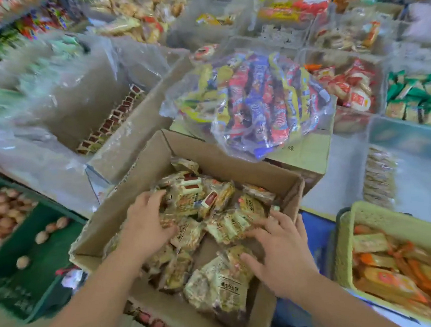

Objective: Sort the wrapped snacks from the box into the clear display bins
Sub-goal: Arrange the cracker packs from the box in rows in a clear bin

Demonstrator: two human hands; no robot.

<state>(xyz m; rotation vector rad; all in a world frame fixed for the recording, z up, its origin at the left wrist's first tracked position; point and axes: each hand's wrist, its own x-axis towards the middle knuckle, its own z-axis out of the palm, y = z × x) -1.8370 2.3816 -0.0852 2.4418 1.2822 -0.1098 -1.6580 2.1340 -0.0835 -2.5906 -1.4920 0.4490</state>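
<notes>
Bright, soft light all over, no hard shadows; only a bit dark inside the box. Lots of blur, esp. top & left: shelves smear into streaks. The snacks in the middle look sharper. White shine on the clear bag. Edges bend & stretch.

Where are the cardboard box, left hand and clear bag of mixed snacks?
cardboard box (225, 165), head view, far inner wall.
left hand (146, 221), head view, back of the hand.
clear bag of mixed snacks (256, 102), head view, middle of its front.
</notes>
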